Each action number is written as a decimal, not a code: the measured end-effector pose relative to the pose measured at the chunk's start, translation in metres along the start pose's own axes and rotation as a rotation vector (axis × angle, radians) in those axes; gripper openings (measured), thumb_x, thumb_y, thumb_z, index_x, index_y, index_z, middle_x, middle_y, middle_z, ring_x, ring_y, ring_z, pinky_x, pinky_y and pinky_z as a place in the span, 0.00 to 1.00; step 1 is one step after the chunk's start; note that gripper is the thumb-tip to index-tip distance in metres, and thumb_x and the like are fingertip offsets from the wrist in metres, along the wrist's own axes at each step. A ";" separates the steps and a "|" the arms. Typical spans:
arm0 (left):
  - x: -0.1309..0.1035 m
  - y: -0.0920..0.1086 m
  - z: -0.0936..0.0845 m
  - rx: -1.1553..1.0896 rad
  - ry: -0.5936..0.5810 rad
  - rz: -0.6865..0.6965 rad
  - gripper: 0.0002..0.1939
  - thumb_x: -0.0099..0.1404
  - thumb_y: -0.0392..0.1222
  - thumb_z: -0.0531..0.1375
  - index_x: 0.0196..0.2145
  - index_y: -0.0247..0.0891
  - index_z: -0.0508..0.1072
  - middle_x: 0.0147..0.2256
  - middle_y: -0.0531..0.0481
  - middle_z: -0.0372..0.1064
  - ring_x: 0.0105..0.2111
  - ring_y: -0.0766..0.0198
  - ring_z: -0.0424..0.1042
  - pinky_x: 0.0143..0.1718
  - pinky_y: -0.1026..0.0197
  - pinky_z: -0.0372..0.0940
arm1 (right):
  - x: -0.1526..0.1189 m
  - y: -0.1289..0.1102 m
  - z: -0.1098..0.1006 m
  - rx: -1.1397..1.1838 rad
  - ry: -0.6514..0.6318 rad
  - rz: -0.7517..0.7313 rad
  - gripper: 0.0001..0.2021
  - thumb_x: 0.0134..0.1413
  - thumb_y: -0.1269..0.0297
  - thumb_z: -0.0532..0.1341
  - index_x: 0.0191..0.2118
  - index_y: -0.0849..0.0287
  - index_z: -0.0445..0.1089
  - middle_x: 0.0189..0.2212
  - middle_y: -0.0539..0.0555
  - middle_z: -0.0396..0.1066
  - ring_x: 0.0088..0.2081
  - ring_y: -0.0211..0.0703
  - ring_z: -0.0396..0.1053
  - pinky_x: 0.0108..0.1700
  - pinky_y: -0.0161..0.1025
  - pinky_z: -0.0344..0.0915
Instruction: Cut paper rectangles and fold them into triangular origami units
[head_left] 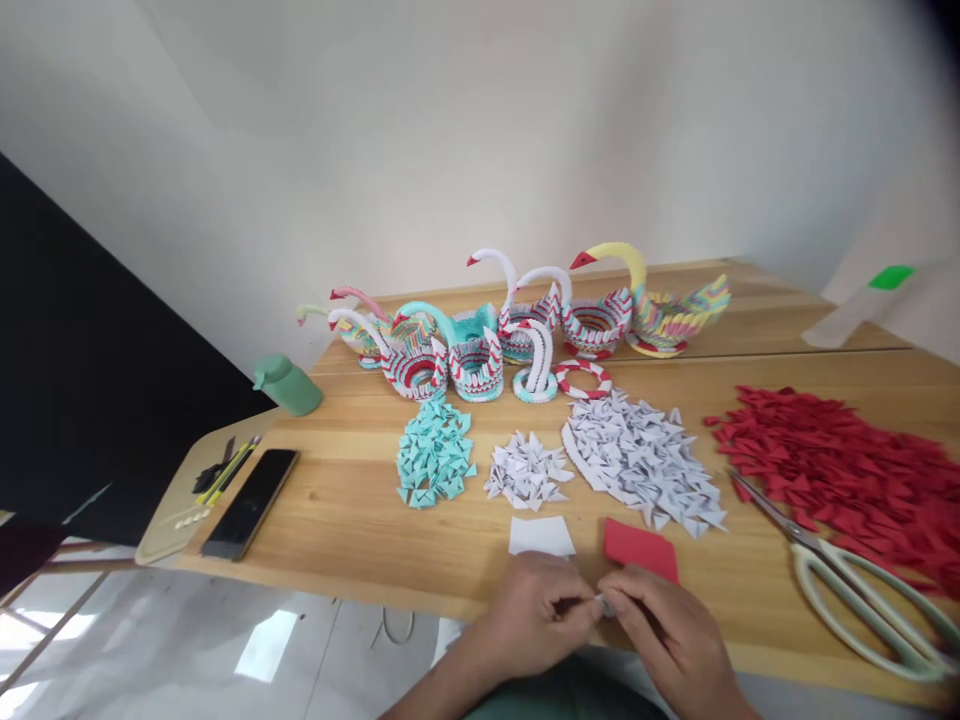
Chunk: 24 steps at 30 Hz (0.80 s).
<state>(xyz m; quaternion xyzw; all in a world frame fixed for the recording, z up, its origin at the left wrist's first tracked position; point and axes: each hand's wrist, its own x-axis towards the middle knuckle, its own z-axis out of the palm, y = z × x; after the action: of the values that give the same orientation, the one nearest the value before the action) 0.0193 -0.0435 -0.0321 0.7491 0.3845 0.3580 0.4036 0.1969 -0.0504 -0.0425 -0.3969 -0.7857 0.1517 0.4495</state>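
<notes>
At the table's front edge, my left hand [534,608] and my right hand [669,628] meet, both closed in a pinch. Between their fingertips is a small pale folded paper piece [604,603], mostly hidden by the fingers. Just beyond my left hand lies a stack of white paper slips [541,535]. Red paper slips [641,548] lie right behind my right hand. Farther back are piles of folded triangles: turquoise ones [433,455], a small white pile [529,472], a larger white pile [641,455] and a wide red pile [847,460].
Several folded-paper swans [476,368] stand along the back, with a red-and-white paper ring [583,380] before them. Large scissors [847,585] lie at right. A phone [251,503], a green jug-shaped container [289,386] and a beige tray [176,510] with pens are at left.
</notes>
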 end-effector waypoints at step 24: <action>-0.001 0.003 0.002 0.000 -0.004 -0.034 0.17 0.61 0.34 0.55 0.17 0.37 0.56 0.18 0.58 0.51 0.21 0.70 0.54 0.25 0.64 0.47 | -0.001 -0.002 0.002 -0.016 0.005 0.032 0.10 0.65 0.66 0.54 0.32 0.57 0.69 0.23 0.50 0.72 0.23 0.38 0.70 0.27 0.33 0.63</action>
<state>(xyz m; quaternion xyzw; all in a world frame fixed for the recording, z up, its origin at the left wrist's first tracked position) 0.0217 -0.0458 -0.0306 0.7433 0.3964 0.3494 0.4102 0.1942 -0.0521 -0.0431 -0.4133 -0.7793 0.1516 0.4458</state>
